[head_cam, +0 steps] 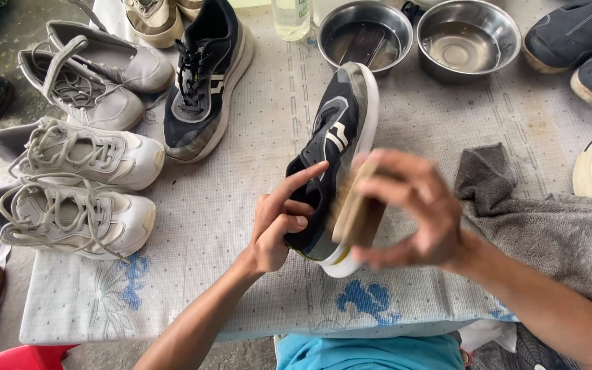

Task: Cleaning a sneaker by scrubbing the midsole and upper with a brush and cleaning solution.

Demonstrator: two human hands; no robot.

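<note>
Nearest the lens, a turquoise garment (371, 353) at the bottom edge, just below the bench (207, 226) with its dotted, blue-flowered cover. Above that, the black sneaker with a white sole (334, 147), tipped on its side near the middle of the bench, toe pointing away, heel toward the camera. Left hand (279, 223) clamped on the sneaker's heel end, fingers curled into the opening, forefinger stretched out along the upper. Right hand (412, 209) closed around a wooden brush (359, 212), pressed against the sneaker's sole side; blurred, so the bristles cannot be made out clearly.

Right of the sneaker, a grey towel (543, 226) crumpled on the bench, close to the right forearm. Beyond the sneaker's toe, two steel bowls (469, 38) side by side, both holding water, and a clear bottle (290, 17) just left of them. Left of the sneaker, its black match (203, 82) lying upright, laces up. Farther left still, four grey-white sneakers (77, 154) ranged along the bench edge. Right of the bowls, dark slip-on shoes (577, 41) at the far corner, well apart from the sneaker. Down at the lower left, off the bench, a red stool (15, 358).
</note>
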